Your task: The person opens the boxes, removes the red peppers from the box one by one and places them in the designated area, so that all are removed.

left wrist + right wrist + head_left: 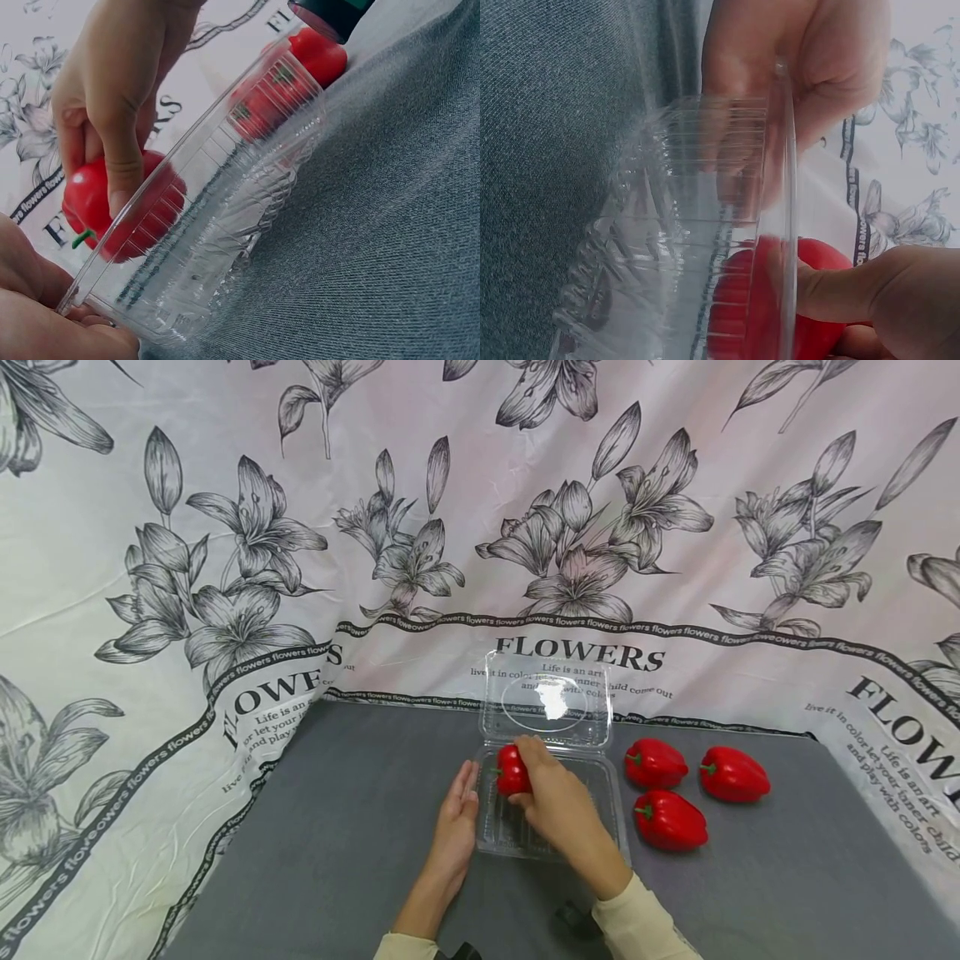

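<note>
My right hand (558,797) grips a red bell pepper (513,770) with a green stem, thumb on one side and fingers on the other. The pepper is inside the rim of a clear plastic box (618,814), over its left part. In the left wrist view the held pepper (90,196) shows partly through the box wall. My left hand (456,814) lies along the box's left side and holds the rim between thumb and fingers, as the left wrist view shows. The box's hinged lid (491,706) stands raised at the back.
Three more red bell peppers lie right of the box: one near its back corner (656,763), one in front (671,821), one farther right (735,774). A flower-printed cloth (405,660) hangs behind the grey table surface (322,852).
</note>
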Demonstrator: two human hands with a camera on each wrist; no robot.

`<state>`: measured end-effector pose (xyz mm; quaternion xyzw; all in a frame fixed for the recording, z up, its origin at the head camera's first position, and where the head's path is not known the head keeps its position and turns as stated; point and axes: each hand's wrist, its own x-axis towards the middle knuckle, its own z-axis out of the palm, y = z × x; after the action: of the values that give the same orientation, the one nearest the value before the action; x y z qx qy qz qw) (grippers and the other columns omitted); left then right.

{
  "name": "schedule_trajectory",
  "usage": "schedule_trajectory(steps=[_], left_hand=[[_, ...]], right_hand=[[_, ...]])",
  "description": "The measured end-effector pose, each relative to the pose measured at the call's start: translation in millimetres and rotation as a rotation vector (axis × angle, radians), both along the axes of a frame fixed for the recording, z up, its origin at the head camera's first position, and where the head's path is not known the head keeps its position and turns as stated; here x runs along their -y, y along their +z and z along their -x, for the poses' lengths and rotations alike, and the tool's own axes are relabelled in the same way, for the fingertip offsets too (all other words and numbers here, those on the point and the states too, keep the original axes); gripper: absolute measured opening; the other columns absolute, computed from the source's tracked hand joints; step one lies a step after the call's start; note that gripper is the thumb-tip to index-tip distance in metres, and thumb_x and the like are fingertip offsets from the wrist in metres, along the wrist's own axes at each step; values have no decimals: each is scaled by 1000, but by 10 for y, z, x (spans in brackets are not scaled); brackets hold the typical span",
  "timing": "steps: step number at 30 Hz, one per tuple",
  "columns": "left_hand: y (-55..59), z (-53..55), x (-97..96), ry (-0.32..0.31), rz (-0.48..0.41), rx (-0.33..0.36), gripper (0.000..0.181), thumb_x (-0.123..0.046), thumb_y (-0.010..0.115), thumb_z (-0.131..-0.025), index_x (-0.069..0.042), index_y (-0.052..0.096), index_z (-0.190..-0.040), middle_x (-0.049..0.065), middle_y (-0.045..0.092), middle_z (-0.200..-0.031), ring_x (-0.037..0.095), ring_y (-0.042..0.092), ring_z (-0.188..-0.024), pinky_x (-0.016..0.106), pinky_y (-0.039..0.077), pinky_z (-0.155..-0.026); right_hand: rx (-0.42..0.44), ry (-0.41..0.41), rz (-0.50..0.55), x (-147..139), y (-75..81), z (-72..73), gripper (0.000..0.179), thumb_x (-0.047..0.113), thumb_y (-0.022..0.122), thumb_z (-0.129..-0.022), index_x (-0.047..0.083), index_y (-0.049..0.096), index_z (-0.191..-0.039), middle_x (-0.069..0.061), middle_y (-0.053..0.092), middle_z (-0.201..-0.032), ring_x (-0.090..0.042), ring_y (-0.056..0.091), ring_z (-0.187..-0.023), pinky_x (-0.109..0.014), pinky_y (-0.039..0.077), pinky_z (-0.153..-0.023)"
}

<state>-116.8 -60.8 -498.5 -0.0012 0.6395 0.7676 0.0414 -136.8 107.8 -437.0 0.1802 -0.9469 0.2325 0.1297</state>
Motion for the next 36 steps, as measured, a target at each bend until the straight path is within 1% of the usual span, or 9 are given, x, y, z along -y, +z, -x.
schedule_trajectory(steps=[5,10,16,20,23,30,32,34,36], left_hand=[[-6,-2,-2,2,-6,-7,59,-6,39,-113,-5,18,-169,12,24,-175,32,14,-163,55,11,-130],[-2,13,-5,11,-9,-19,59,-5,38,-113,-4,19,-168,13,25,-174,33,13,-163,55,10,-131],[-2,13,-7,7,-9,-35,59,-4,38,-113,-2,18,-168,14,24,-174,34,12,-163,55,10,-130],[-8,6,-4,0,-10,-29,59,-4,38,-113,-3,17,-168,14,23,-175,33,13,-163,55,10,-130],[-11,1,-3,-2,-8,-17,59,-6,38,-114,-4,18,-169,12,23,-175,32,13,-163,54,10,-131],[-12,-9,-1,-2,-3,-22,59,-6,39,-114,-5,18,-169,12,23,-175,32,13,-163,54,11,-131],[-16,-8,-1,0,-3,-24,59,-6,39,-114,-5,18,-169,12,23,-175,32,13,-163,54,11,-131],[-14,-7,-2,2,-5,-28,59,-5,39,-113,-4,18,-169,12,23,-175,33,13,-163,54,10,-131],[-14,-8,-2,3,-8,-33,59,-4,39,-113,-3,17,-169,13,23,-175,33,12,-163,55,10,-130]], right_hand=[[7,-2,4,-40,10,-5,86,7,94,-77,5,52,-152,-23,56,-153,-45,67,-123,-60,58,-98],[25,-9,0,-72,50,-9,86,7,94,-77,5,52,-153,-21,55,-155,-44,66,-126,-61,58,-96],[55,-7,3,-109,101,-30,87,6,93,-78,5,52,-154,-19,53,-157,-42,61,-134,-62,55,-100],[61,-16,-3,-131,107,-38,88,7,94,-78,6,51,-155,-19,52,-158,-45,64,-129,-62,56,-99],[60,-22,-11,-146,111,-37,89,8,94,-78,5,51,-155,-20,52,-158,-45,64,-129,-62,56,-100],[68,-22,-8,-178,151,-54,89,8,94,-78,4,51,-155,-21,51,-158,-43,56,-139,-61,53,-104],[71,-24,-5,-184,167,-64,88,7,94,-78,4,51,-155,-21,51,-158,-43,56,-139,-61,53,-104],[68,-27,0,-193,178,-72,89,7,94,-78,5,51,-155,-22,51,-158,-45,59,-135,-62,54,-102],[63,-30,7,-207,183,-73,89,7,94,-78,5,50,-155,-22,51,-158,-46,59,-134,-63,54,-101]])
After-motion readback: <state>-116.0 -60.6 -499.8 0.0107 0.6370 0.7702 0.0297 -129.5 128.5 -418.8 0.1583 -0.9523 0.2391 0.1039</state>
